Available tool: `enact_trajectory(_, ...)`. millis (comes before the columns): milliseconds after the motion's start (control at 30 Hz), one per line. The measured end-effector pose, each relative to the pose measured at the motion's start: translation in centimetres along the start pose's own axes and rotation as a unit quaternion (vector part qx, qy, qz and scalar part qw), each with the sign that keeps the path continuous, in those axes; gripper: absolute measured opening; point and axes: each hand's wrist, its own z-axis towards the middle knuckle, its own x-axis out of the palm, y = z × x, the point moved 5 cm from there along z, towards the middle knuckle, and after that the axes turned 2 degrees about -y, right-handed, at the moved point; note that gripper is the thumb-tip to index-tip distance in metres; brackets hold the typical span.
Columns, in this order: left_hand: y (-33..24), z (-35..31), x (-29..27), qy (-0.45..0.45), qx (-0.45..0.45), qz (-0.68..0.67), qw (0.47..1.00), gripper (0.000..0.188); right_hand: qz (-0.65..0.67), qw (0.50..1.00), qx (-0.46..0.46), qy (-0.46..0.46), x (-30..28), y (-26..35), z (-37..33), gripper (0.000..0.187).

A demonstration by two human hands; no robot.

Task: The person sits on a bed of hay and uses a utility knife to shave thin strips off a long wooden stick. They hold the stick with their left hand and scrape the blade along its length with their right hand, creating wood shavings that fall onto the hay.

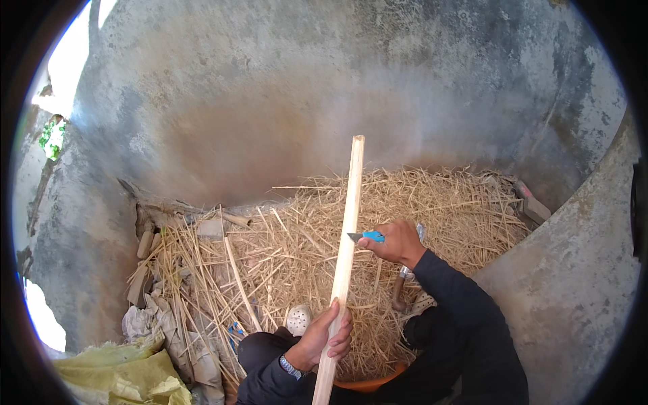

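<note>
A long, pale strip of wood or bamboo (349,223) slants upward in front of me, its top end above the heap of shavings. My left hand (322,339) is wrapped round its lower part. In my right hand (397,241) is a utility knife (368,237) with a blue handle. The dark blade reaches the strip's right edge at about mid-length; whether it cuts in I cannot tell. The strip's bottom end runs out of the picture.
Shavings (432,202) cover the ground below a grey concrete wall (270,81). A wooden-handled tool (399,294) lies near my right knee. Long thin sticks (236,270) and a yellow-green sack (128,374) lie to the left. A brick-like block (533,202) sits at the far right.
</note>
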Motion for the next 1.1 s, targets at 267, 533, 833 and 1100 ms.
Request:
enact_trajectory(267, -0.7, -0.6, 0.1, -0.068, 0.003, 0.019, 0.998, 0.043, -0.018, 0.996, -0.083, 0.018, 0.7, 2.6, -0.8, 0.072)
enact_trajectory(533, 0.2, -0.7, 0.6, -0.052, -0.014, 0.025, 0.998, 0.043, -0.057, 0.996, 0.056, -0.026, -0.1, -4.1, 2.8, 0.076)
enact_trajectory(833, 0.4, -1.0, 0.3, -0.051, -0.012, 0.028, 0.998, 0.043, -0.008, 0.999, -0.049, -0.002, 0.7, 0.0, 0.0, 0.075)
enact_trajectory(1100, 2.1, -1.2, 1.8, -0.030, -0.052, 0.029, 0.998, 0.040, -0.085, 0.989, 0.077, -0.094, -2.9, -9.1, 4.6, 0.074)
